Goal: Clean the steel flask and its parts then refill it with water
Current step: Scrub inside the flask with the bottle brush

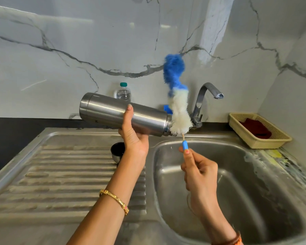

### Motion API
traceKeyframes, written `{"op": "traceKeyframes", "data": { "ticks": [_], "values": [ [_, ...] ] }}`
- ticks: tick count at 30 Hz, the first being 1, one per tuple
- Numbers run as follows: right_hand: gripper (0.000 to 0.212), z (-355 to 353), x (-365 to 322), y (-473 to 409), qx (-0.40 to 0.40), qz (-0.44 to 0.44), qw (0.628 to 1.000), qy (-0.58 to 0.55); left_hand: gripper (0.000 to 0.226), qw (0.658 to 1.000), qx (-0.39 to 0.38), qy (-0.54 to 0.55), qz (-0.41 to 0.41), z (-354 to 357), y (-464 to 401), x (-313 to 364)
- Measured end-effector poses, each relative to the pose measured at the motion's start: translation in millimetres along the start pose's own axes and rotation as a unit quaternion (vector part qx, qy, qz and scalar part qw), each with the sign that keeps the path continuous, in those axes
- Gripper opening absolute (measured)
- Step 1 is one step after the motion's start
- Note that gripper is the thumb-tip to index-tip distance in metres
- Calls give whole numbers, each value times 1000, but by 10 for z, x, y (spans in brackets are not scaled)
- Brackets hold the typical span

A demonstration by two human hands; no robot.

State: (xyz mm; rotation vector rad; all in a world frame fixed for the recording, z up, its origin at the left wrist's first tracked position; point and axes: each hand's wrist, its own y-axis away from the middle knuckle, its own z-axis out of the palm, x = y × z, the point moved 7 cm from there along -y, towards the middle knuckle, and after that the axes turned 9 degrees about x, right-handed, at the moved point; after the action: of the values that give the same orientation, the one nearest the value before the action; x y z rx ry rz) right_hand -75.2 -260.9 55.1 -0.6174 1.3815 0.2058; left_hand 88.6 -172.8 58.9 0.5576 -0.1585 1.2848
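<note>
Flask: the steel flask (117, 113) is a smooth brushed-metal cylinder, held nearly on its side above the join of drainer and basin, base to the left, open neck to the right.
Left hand: the left hand (133, 137) cups the flask from beneath, fingers and thumb curled round its middle; a gold bangle (114, 200) circles the wrist.
Brush: the bottle brush (177, 96) stands almost upright, fluffy white bristles low and touching the flask's mouth, shaggy blue bristles above, all outside the flask.
Right hand: the right hand (200, 171) pinches the brush's thin blue handle between fingertips and thumb, over the basin.
Cup: a small dark-lined steel cup (117, 151) sits on the ribbed drainer.
Sink: dull, scuffed stainless sink (254, 183) with a rounded basin.
Tap: curved chrome tap (204, 101) behind the brush.
Basket: cream woven plastic basket (272, 144) holding a dark red cloth (254, 129).
Bottle: clear plastic bottle (124, 93), green cap, against the veined marble wall (78, 50).
</note>
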Motion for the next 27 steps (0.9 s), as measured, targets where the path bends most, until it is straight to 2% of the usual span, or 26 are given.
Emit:
{"op": "traceKeyframes", "data": {
  "ticks": [3, 6, 9, 12, 17, 21, 27],
  "values": [
    [43, 6, 27, 89, -27, 5, 999, 16, 61, 1000, 1, -31, 6, -24, -41, 19],
    [41, -38, 3, -47, -3, 17, 1000, -9, 60, 996, 31, -81, -14, -54, -50, 22],
    [28, -103, 73, -98, 22, 77, 996, -37, 52, 987, 39, -147, -48, -48, 45, 20],
    [32, -99, 164, 78, -12, 133, 991, -32, 35, 978, 8, -189, -92, 44, 123, 30],
    [22, -185, 172, 272, -10, 205, 975, -84, 39, 958, -22, -250, -139, 53, 227, -24],
    [21, -210, 73, 352, -2, 198, 974, -113, 48, 951, -26, -256, -173, 44, 278, -66],
    [22, -181, 95, 510, -9, 219, 973, -73, 34, 929, -53, -307, -198, -31, 410, -41]
  ]
}}
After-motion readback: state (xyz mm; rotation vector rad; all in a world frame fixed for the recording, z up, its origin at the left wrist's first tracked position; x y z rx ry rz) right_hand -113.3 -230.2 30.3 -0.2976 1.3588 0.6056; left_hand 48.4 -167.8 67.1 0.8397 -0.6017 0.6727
